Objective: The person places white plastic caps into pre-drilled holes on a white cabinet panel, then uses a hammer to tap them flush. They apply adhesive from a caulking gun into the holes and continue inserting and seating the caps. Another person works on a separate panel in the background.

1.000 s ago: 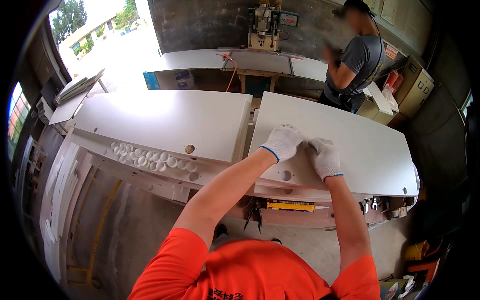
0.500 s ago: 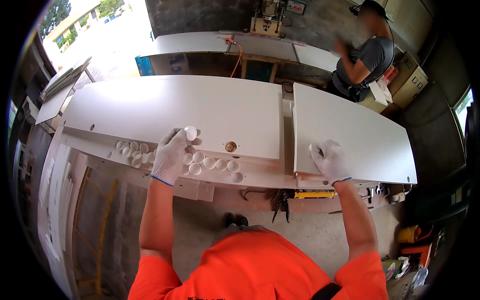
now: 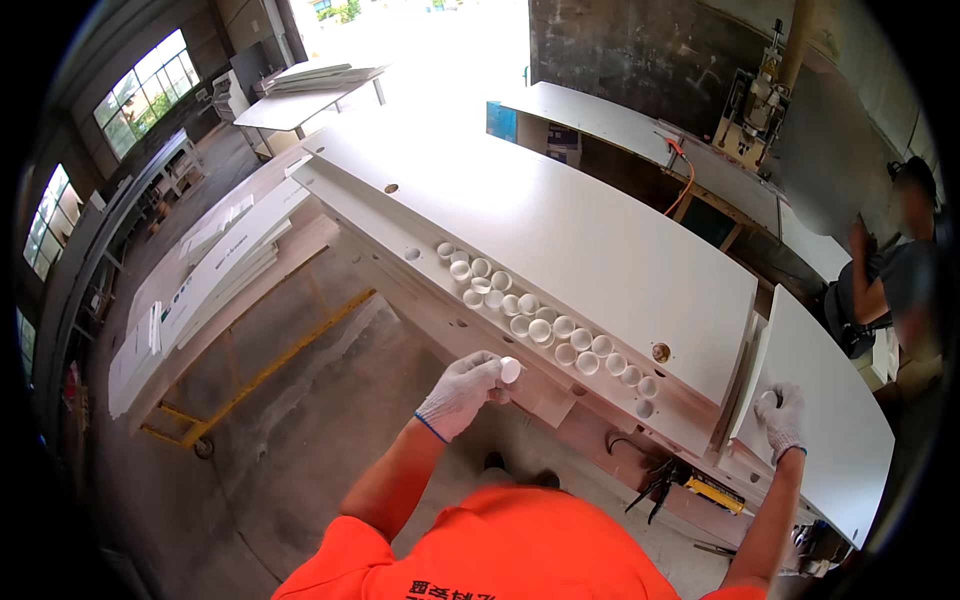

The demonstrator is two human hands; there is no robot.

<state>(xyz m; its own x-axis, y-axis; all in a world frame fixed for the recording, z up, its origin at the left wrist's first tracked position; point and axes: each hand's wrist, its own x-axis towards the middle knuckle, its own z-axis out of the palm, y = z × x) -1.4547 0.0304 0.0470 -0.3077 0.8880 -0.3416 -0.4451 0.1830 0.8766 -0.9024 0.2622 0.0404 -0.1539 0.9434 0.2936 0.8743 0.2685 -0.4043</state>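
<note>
In a white knitted glove, my left hand [image 3: 462,396] is closed on a white round cap [image 3: 510,370], held out in front of the near edge of the work surface. Over the right-hand white panel [image 3: 830,400], my gloved right hand [image 3: 783,420] has its fingers closed about a second small white cap [image 3: 769,399], partly hidden by the glove. Several white cup-shaped caps [image 3: 563,327] lie loose along the lower ledge of the long white panel [image 3: 560,220]. A round hole [image 3: 661,352] shows near that panel's right end.
A black-handled tool [image 3: 657,488] and a yellow-and-black item [image 3: 716,492] sit below the bench edge. White boards [image 3: 225,265] lie stacked at left. A drilling machine [image 3: 757,105] stands at the back right, near another person [image 3: 880,285].
My view has swung left, so the panels and the other person appear farther right. My left hand has drawn back from the loose caps with its cap; the right stays at the right-hand panel.
</note>
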